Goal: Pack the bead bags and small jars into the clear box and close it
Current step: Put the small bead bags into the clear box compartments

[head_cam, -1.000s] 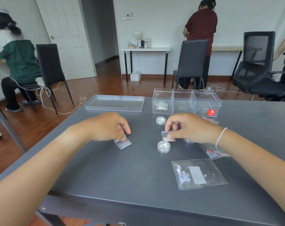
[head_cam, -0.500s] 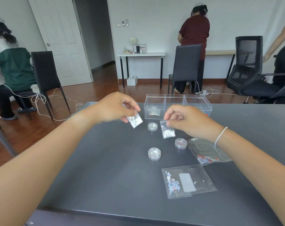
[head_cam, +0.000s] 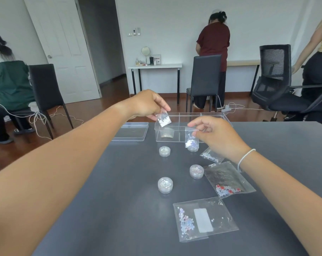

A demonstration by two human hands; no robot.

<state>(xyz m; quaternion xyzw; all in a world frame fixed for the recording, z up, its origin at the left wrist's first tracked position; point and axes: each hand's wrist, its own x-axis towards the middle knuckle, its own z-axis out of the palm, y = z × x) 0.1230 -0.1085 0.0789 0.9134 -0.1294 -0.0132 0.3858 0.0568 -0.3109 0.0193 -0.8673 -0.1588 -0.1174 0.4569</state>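
Observation:
My left hand [head_cam: 148,105] pinches a small bag of white beads [head_cam: 163,120] over the left compartment of the open clear box [head_cam: 176,139]. That compartment holds one small bag [head_cam: 167,134]. My right hand [head_cam: 216,136] holds a second small bead bag [head_cam: 191,138] in front of the box. Small round jars stand on the dark table: one [head_cam: 164,151] near the box, one [head_cam: 196,171] in the middle, one [head_cam: 165,185] nearer me, and another [head_cam: 193,149] partly hidden behind the held bag. Larger bead bags [head_cam: 228,179] [head_cam: 204,218] and a small one [head_cam: 211,156] lie at the right.
The box's clear lid [head_cam: 131,131] lies flat to the left of the box. Beyond the table [head_cam: 110,200] stand black chairs [head_cam: 205,80], an office chair [head_cam: 278,80] and a white side table [head_cam: 154,66]. Three people are in the room, two at the back.
Both hands have lifted their small bags off the table and carried them forward. The left bag now hangs over the box's left compartment; the right bag is near the box front.

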